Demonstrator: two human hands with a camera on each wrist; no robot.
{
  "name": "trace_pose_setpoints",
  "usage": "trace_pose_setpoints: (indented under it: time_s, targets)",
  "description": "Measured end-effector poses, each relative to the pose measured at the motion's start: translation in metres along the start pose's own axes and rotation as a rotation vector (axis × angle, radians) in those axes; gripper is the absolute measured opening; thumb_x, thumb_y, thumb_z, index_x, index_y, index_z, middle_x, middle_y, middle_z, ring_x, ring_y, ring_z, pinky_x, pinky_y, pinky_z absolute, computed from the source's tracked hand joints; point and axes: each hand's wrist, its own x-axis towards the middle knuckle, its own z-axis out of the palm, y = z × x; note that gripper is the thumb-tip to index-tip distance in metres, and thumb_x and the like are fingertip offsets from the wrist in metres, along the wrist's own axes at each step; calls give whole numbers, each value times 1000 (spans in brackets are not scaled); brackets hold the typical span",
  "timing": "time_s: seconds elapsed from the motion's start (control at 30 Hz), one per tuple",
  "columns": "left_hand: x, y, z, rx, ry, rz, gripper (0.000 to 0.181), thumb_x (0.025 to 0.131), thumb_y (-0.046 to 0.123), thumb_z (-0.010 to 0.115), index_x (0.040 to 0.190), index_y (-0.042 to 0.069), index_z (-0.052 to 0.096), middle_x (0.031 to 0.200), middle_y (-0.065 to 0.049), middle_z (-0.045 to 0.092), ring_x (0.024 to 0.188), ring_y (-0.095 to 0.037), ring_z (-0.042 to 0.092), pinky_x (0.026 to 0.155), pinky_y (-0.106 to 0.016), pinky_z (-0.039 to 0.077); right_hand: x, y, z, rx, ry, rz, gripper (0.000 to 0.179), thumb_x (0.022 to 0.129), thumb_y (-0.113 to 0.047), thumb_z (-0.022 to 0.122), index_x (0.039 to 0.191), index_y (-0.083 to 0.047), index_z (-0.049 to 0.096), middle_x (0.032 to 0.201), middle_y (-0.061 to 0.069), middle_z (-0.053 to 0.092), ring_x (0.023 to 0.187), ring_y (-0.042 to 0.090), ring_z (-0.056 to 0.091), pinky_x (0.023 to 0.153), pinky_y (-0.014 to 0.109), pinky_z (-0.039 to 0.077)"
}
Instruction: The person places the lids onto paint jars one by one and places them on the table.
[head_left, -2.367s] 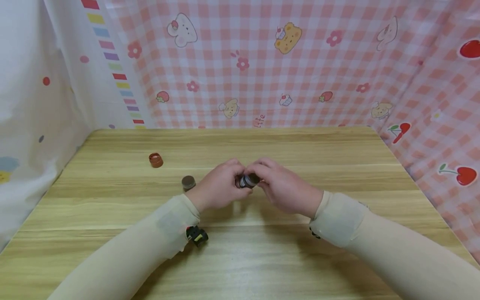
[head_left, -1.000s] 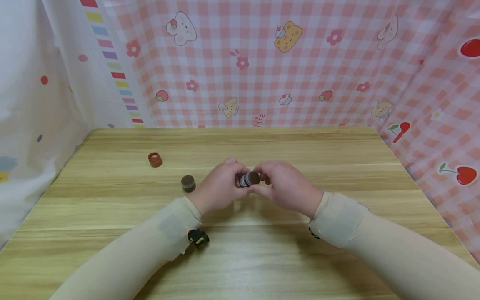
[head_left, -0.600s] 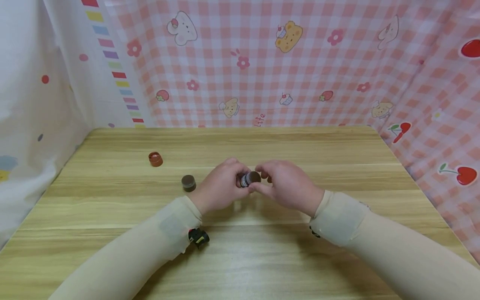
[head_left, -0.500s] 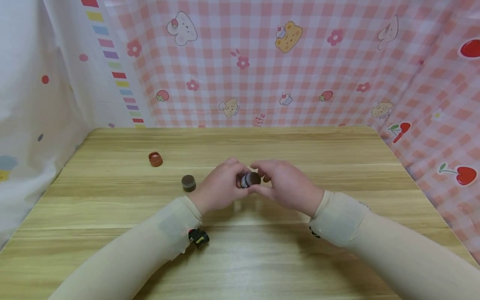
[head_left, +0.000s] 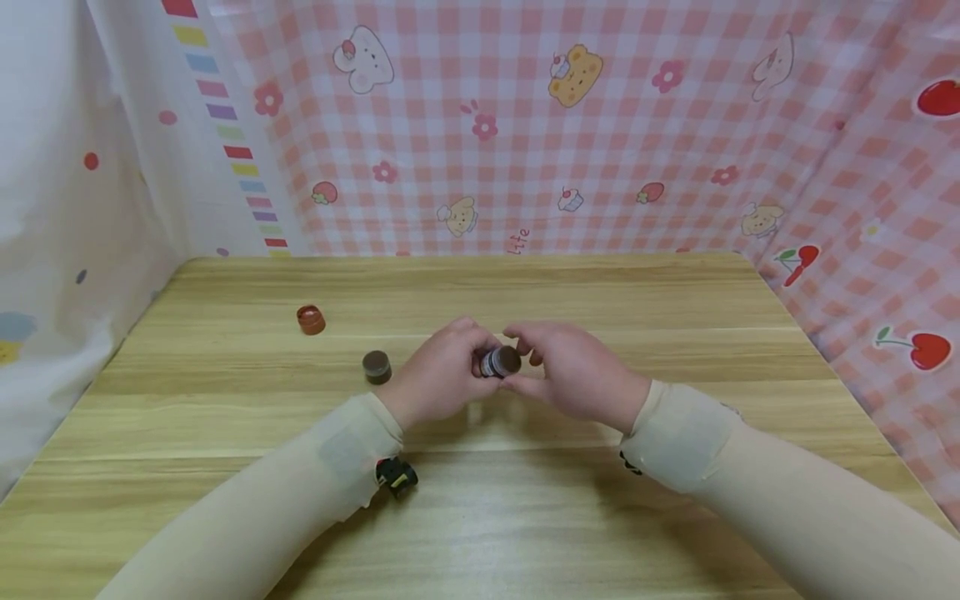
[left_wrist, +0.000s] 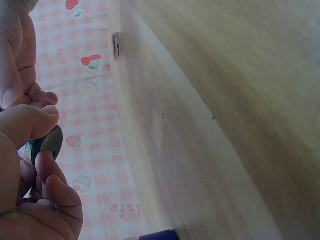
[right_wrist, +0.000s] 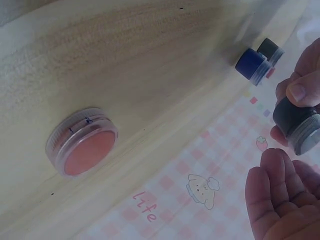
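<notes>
My left hand (head_left: 447,367) grips a small dark jar (head_left: 504,361) between thumb and fingers, tilted with its dark round end toward my right hand. In the right wrist view the jar (right_wrist: 294,120) has a clear ribbed lid section. My right hand (head_left: 573,367) hovers at the jar's right side. Its thumb tip comes up to the jar's lower edge, and its fingers stand apart from the round end. From the right wrist, those fingers (right_wrist: 280,192) look extended, with a gap to the jar. Part of the jar's body is hidden inside my left hand.
Another dark jar (head_left: 377,367) stands left of my left wrist. A red-brown jar (head_left: 311,320) stands farther back. A pink jar with a clear rim (right_wrist: 82,142) and a blue jar (right_wrist: 250,65) show in the right wrist view. A checked cloth (head_left: 487,167) backs the wooden table (head_left: 487,517).
My right fingers, over the jar's end at first, have drawn back and spread, so the round end shows. My left hand keeps its grip in nearly the same place.
</notes>
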Motion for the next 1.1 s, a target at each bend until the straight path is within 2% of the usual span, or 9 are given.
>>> trace_pose_setpoints:
  time_s: [0.07, 0.13, 0.27, 0.37, 0.53, 0.7, 0.83, 0.97, 1.1]
  targets:
    - [0, -1, 0, -1, 3, 5, 28, 90, 21, 83, 112, 7, 72, 102, -2, 60, 90, -14, 57, 81, -29, 52, -1, 0, 0, -4, 14, -40, 36, 92, -17, 82, 123, -5, 69, 111, 6, 75, 92, 20, 71, 81, 34, 60]
    - [0, -1, 1, 0, 3, 7, 28, 91, 21, 83, 112, 7, 73, 102, -2, 60, 90, -14, 56, 81, -29, 52, -1, 0, 0, -1, 16, -60, 32, 92, -14, 80, 122, -7, 71, 112, 4, 75, 94, 19, 70, 83, 35, 60]
    - [0, -1, 1, 9, -1, 8, 27, 91, 22, 82, 113, 7, 73, 103, -2, 60, 90, -14, 56, 80, -29, 52, -1, -1, 0, 9, -9, -20, 20, 96, -19, 78, 113, -10, 74, 102, 0, 74, 89, 15, 67, 81, 35, 57]
    - [0, -1, 1, 12, 1, 11, 27, 91, 21, 82, 112, 7, 73, 103, -2, 60, 90, -15, 57, 81, -29, 52, -2, -2, -1, 1, -15, 18, 30, 95, -25, 79, 118, -7, 72, 102, 2, 75, 88, 17, 68, 79, 36, 57]
    - [1, -2, 2, 8, 7, 10, 26, 91, 20, 82, 112, 8, 73, 101, -2, 60, 88, -14, 57, 80, -30, 52, -2, -2, -1, -1, 10, -28, 36, 92, -18, 80, 125, -7, 69, 112, 5, 76, 92, 20, 70, 82, 34, 59]
    - [0, 0, 1, 3, 4, 3, 26, 91, 22, 83, 110, 8, 73, 101, -2, 60, 89, -14, 56, 80, -30, 52, -3, -3, -1, -21, 17, -23, 24, 94, -17, 80, 116, -10, 73, 108, 2, 75, 91, 18, 68, 82, 35, 58]
    - [0, 1, 1, -5, 2, 1, 27, 90, 22, 83, 111, 7, 73, 101, -2, 60, 89, -14, 57, 81, -30, 52, -3, -3, -1, -27, 16, -3, 31, 93, -23, 81, 118, -8, 71, 109, 4, 75, 91, 21, 68, 80, 36, 58]
    - [0, 1, 1, 0, 5, 3, 27, 90, 21, 83, 111, 7, 73, 101, -2, 60, 89, -14, 57, 81, -30, 52, -4, -3, -1, -35, 30, -24, 36, 91, -19, 82, 122, -7, 70, 112, 7, 74, 92, 23, 70, 80, 36, 59]
    - [0, 0, 2, 10, 4, 7, 26, 90, 20, 83, 111, 7, 73, 100, -1, 59, 89, -14, 56, 80, -30, 52, -4, -3, 1, -52, 45, -36, 28, 92, -18, 81, 116, -7, 73, 108, 5, 73, 90, 20, 67, 80, 35, 58]
